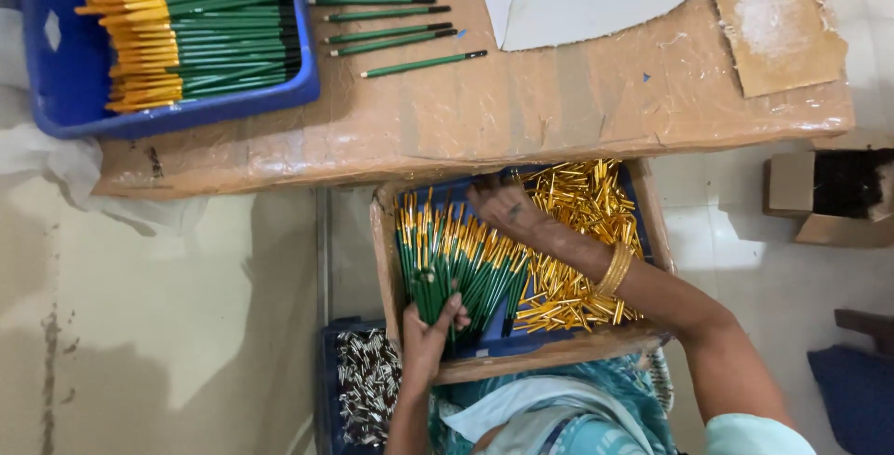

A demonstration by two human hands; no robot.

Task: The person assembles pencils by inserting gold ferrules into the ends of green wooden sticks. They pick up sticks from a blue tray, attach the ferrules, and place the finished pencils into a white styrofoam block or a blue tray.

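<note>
A shallow blue-lined cardboard tray on the person's lap holds loose gold metal caps and a fan of green pencils with gold tips. The left hand grips the bundle's lower ends; the right hand presses, fingers spread, on its tips. Above, a blue plastic bin of matching pencils sits on a brown paper-covered desk over pale floor tiles.

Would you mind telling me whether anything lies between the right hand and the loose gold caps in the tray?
Nothing visible does. The right hand already reaches into the tray at the edge of the gold caps, fingers down among them. The left hand grips the bundle of green pens beside the pile, clear of it.
</note>
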